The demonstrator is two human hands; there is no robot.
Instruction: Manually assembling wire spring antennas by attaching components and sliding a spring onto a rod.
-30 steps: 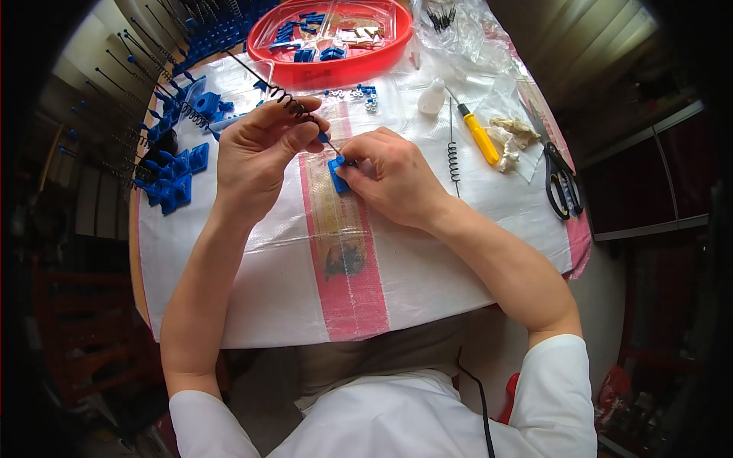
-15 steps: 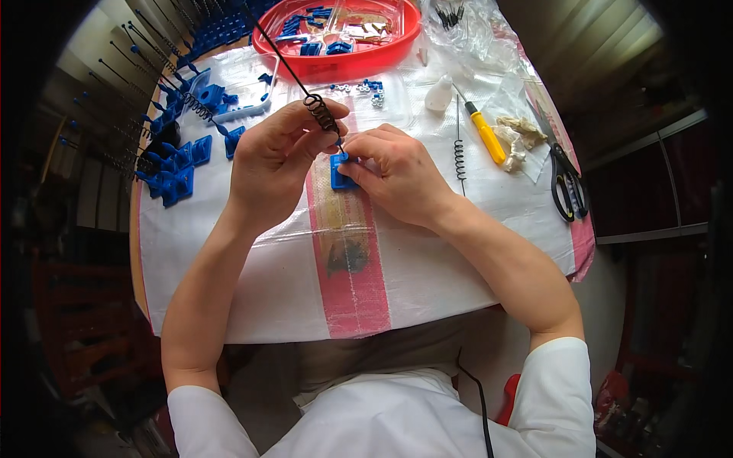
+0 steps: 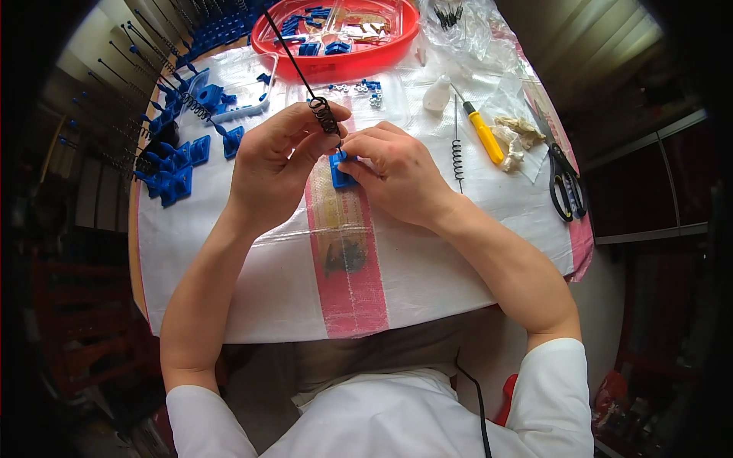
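Between the thumb and fingers of my left hand (image 3: pixel 273 164) is a black coil-spring antenna (image 3: pixel 324 116); its straight rod leans up to the left. The lower end of the antenna meets a small blue plastic base (image 3: pixel 341 177) on the table in front of me. My right hand (image 3: pixel 397 164) pinches that base at its top with thumb and forefinger. Fingers partly cover the joint, so I cannot tell how far the antenna sits in the base. Another coil-spring antenna (image 3: pixel 457 156) lies loose to the right of my right hand.
Finished-looking blue bases with antennas (image 3: pixel 172 172) crowd the left side. A red basin (image 3: pixel 336 69) with blue parts stands at the back. To the right lie a small white bottle (image 3: pixel 437 94), a yellow-handled screwdriver (image 3: pixel 485 139), crumpled tissue (image 3: pixel 519 141) and black scissors (image 3: pixel 566 187).
The antenna's rod has tilted slightly, its upper tip shifting to the right. Both hands keep almost the same place and grip.
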